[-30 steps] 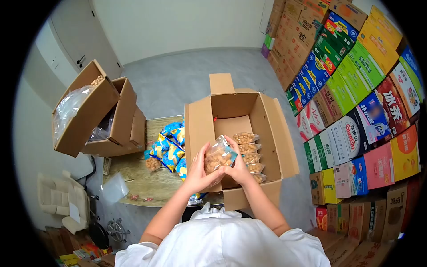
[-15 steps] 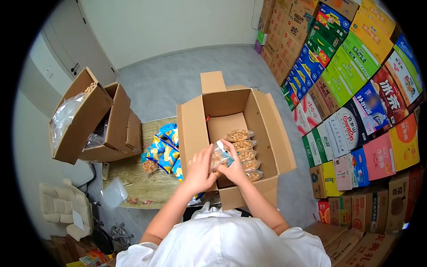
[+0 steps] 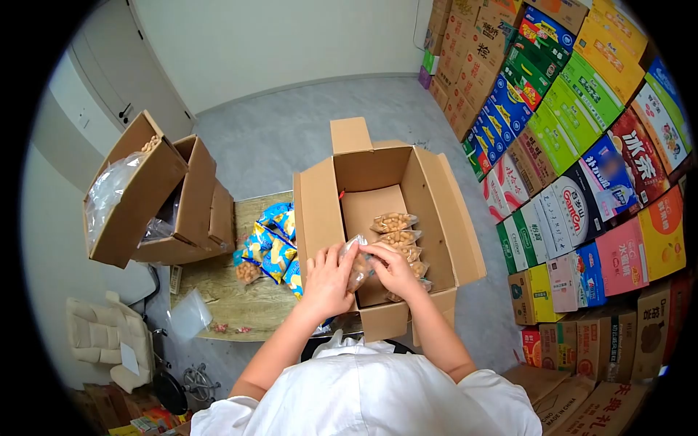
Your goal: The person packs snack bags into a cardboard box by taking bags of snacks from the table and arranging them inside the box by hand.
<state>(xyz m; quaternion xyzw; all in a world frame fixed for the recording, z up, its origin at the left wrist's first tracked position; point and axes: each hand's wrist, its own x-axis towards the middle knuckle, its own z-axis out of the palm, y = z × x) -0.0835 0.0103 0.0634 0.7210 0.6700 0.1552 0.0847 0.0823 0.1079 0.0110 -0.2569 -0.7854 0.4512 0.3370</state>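
Note:
A clear bag of round tan nuts (image 3: 358, 272) is held over the near left part of an open cardboard box (image 3: 371, 171). My left hand (image 3: 327, 282) grips the bag's left side. My right hand (image 3: 394, 269) pinches its top edge near the upper right corner. Inside the box, several similar clear bags (image 3: 395, 222) lie in a column along the right side, the nearest ones partly behind my right hand. A small red item (image 3: 342, 195) shows at the box's left inner wall.
Blue and yellow snack packets (image 3: 278, 257) and another nut bag (image 3: 247, 272) lie on the wooden table (image 3: 254, 306), left of the box. Two cartons (image 3: 200, 206) stand further left, near a clear plastic sheet (image 3: 190, 315). Stacked cartons (image 3: 567, 211) line the right side.
The bag has turned more upright between my hands. My right hand has shifted from the bag's right side to its top edge. The view has swung slightly.

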